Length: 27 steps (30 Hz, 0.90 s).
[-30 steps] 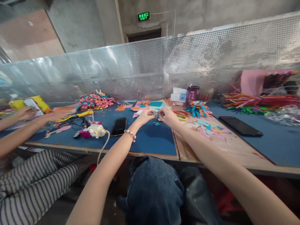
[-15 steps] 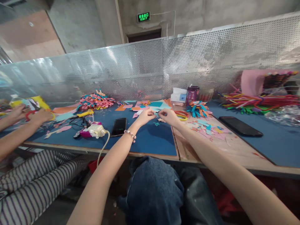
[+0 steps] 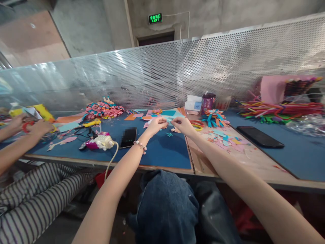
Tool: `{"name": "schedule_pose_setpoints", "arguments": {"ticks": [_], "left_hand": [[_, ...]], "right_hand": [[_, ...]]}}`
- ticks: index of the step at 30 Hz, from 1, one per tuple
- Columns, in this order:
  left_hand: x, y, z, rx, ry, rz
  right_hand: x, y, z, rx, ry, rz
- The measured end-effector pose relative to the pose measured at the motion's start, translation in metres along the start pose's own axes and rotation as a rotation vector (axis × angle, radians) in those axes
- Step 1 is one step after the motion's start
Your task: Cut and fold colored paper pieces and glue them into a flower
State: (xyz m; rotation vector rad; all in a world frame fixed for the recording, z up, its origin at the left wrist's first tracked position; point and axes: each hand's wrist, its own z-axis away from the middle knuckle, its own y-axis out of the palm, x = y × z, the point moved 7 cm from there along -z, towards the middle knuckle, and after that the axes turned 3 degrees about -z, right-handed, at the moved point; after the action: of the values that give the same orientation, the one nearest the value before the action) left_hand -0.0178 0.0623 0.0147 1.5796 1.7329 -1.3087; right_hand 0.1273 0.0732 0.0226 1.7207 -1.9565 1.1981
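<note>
Left hand [image 3: 157,126]: I am holding thumb and forefinger near each other; whether they are gripping anything, I cannot tell.
Right hand [image 3: 183,125]: I am curling these fingers likewise, facing the left; their grip I cannot tell either.
Handling: working low, with light fingertip pressure, is probably sparing such small paper from creasing.
Teal cut-out [image 3: 169,134]: lying on the blue mat [image 3: 165,154], nearer me than my fingertips, showing several points.
Pale scraps [image 3: 175,130]: lying just beside it, looking irregular.
</note>
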Motion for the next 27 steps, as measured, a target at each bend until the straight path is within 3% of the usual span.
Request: {"name": "schedule_pose_setpoints", "arguments": {"ticks": [12,27], "left_hand": [[-0.0047,-0.0016,0.0015,-0.035,-0.007,-0.128],[-0.0001,0.0015,-0.0021,0.017,0.081,-0.214]], "right_hand": [[-0.0003,-0.0046,0.0030,0.020,0.043,-0.076],[-0.0002,-0.0017,0.0051,0.081,0.122,-0.117]]}}
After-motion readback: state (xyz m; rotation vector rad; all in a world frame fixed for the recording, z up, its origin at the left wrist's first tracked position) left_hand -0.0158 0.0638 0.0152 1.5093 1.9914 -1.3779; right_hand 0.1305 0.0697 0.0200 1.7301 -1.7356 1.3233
